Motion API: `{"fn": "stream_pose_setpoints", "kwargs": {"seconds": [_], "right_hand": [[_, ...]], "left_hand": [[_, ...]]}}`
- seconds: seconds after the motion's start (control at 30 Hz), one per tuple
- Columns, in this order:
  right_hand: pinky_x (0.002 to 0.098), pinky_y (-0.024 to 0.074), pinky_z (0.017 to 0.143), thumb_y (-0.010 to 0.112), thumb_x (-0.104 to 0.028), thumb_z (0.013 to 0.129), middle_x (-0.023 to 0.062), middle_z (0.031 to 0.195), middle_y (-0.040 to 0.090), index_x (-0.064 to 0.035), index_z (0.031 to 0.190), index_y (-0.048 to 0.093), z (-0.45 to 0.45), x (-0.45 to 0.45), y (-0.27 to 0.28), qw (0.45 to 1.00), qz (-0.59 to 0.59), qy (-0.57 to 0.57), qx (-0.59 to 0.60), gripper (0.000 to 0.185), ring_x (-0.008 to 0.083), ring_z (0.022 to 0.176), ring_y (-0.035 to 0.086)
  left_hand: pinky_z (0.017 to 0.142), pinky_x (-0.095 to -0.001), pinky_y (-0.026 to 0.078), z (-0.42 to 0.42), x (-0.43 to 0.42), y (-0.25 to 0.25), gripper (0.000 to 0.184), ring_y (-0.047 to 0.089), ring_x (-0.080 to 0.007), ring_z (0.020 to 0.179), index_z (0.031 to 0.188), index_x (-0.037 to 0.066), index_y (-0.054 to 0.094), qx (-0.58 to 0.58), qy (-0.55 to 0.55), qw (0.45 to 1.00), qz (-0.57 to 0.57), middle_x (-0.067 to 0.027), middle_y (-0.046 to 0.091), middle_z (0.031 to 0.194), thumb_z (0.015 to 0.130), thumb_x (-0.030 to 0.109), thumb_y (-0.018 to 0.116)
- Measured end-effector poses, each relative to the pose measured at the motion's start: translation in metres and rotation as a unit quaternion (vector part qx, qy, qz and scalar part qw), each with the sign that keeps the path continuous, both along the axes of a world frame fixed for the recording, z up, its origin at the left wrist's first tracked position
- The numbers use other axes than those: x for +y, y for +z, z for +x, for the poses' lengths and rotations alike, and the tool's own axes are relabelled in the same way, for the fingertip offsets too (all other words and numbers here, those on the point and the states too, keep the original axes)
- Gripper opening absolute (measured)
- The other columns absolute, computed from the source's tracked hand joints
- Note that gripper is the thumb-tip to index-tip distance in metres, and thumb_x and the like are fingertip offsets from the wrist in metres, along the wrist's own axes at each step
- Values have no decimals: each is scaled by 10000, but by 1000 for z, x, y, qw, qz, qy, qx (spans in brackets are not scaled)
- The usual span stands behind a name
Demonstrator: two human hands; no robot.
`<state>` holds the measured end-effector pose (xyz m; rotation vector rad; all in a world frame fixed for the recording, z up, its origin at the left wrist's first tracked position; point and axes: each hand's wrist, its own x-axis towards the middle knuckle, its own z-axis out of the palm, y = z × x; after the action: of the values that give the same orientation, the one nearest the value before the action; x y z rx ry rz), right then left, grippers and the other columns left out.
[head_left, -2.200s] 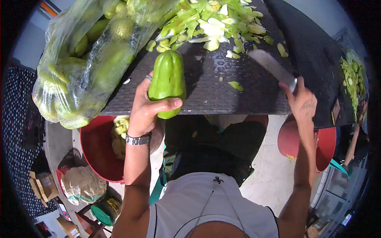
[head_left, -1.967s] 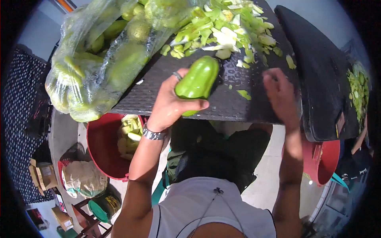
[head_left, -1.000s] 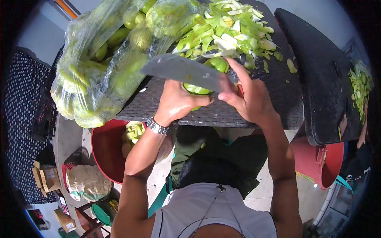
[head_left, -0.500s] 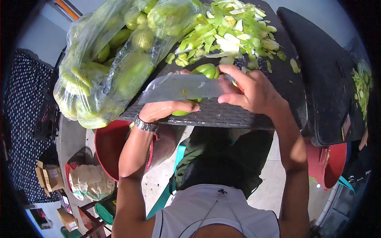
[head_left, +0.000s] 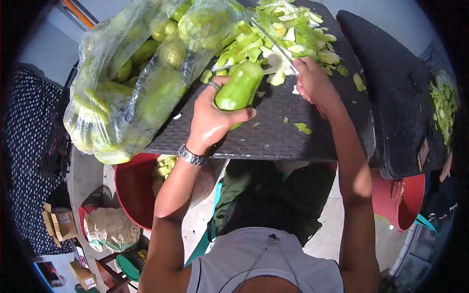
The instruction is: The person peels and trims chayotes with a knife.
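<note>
My left hand (head_left: 210, 117) is wrapped round a pale green chayote (head_left: 239, 88), holding it tilted over the near part of the dark table (head_left: 273, 136). In my right hand (head_left: 316, 85) is a knife (head_left: 275, 43), its blade seen nearly edge-on and pointing up and left across the pile of peelings (head_left: 312, 36). Blade and chayote are apart. Left of my left hand lies a clear plastic bag (head_left: 146, 93) full of whole green chayotes.
Below the table's front edge on the left stands a red bin (head_left: 132, 195) with peelings inside. Another red bin (head_left: 413, 205) is at the right, under a second dark table (head_left: 391, 93). A stuffed sack (head_left: 111, 227) sits at lower left.
The knife has moved from across the chayote to the peelings at upper right, turning edge-on. My left hand has turned, and the chayote now shows more fully.
</note>
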<state>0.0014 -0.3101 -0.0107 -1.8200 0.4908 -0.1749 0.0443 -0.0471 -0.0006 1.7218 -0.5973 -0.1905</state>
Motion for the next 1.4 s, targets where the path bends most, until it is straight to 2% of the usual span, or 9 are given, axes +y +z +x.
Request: {"fn": "stream_pose_setpoints", "kwargs": {"seconds": [0.17, 0.2, 0.33, 0.43, 0.7, 0.87, 1.13, 1.23, 1.4], "right_hand": [[281, 388, 446, 487, -493, 1051, 65, 694, 554, -7, 1209, 568, -2, 12, 16, 998, 21, -56, -31, 518, 150, 501, 553], [279, 382, 440, 489, -498, 1050, 60, 685, 548, -3, 1220, 565, -4, 15, 19, 998, 26, -51, -32, 530, 145, 499, 550], [272, 354, 422, 500, -515, 1046, 49, 673, 537, 1, 1271, 554, -14, 15, 18, 996, 57, -34, -52, 565, 123, 485, 528], [269, 333, 414, 512, -512, 1045, 42, 657, 532, -12, 1294, 551, -25, 15, 23, 994, 75, -43, -66, 560, 110, 466, 496], [270, 315, 419, 552, -464, 1049, 4, 609, 529, -54, 1284, 585, -52, 9, 24, 991, 63, -70, -99, 474, 82, 456, 439], [301, 339, 433, 605, -447, 1028, 11, 629, 571, -80, 1202, 631, -71, -4, 22, 989, -21, -16, -145, 408, 74, 473, 440], [380, 501, 515, 787, -399, 872, 80, 625, 615, -73, 1026, 570, -108, 21, 34, 914, -347, 127, -169, 421, 258, 527, 666], [419, 535, 539, 821, -426, 835, 79, 629, 642, -78, 1016, 524, -105, 22, 26, 904, -368, 146, -162, 491, 328, 576, 697], [441, 547, 524, 804, -488, 851, 73, 655, 661, -53, 1033, 492, -100, 21, 29, 880, -402, 179, -175, 566, 344, 580, 698]], "left_hand": [[896, -456, 580, 18, 11, -4, 681, 696, -296, 1035, 1383, 62, 548, 407, -79, 888, -200, -127, 688, 1206, 889, 473, 772], [988, -623, 513, 21, 6, -3, 843, 640, -388, 1169, 1454, 65, 476, 391, -92, 895, -195, -183, 624, 1342, 915, 702, 600], [1123, -813, 205, 20, -7, 4, 982, 389, -490, 1430, 1537, 62, 366, 389, -153, 724, -550, -257, 380, 1570, 903, 801, 492], [1138, -780, 249, 18, -19, 2, 1014, 360, -535, 1434, 1537, 30, 364, 382, -227, 730, -519, -273, 362, 1575, 896, 803, 500], [1068, -593, 479, -2, -45, -5, 558, 598, -384, 1237, 1361, -34, 516, 496, -272, 705, -427, -237, 605, 1309, 934, 309, 624], [718, -398, 601, -17, -58, -17, 638, 691, -248, 811, 1342, 29, 484, 429, -212, 842, -249, -143, 655, 1089, 752, 7, 725], [715, -326, 591, -32, -66, -27, 939, 685, -192, 939, 1445, 56, 375, 277, -140, 923, -227, -104, 625, 1185, 647, -81, 849], [915, -332, 561, -35, -65, -28, 789, 650, -216, 1067, 1355, 33, 465, 230, -119, 952, -165, -91, 641, 1180, 674, -29, 859], [740, -332, 588, -35, -65, -30, 742, 684, -211, 907, 1305, 17, 488, 212, -139, 945, -206, -99, 667, 1084, 665, -15, 862]]}}
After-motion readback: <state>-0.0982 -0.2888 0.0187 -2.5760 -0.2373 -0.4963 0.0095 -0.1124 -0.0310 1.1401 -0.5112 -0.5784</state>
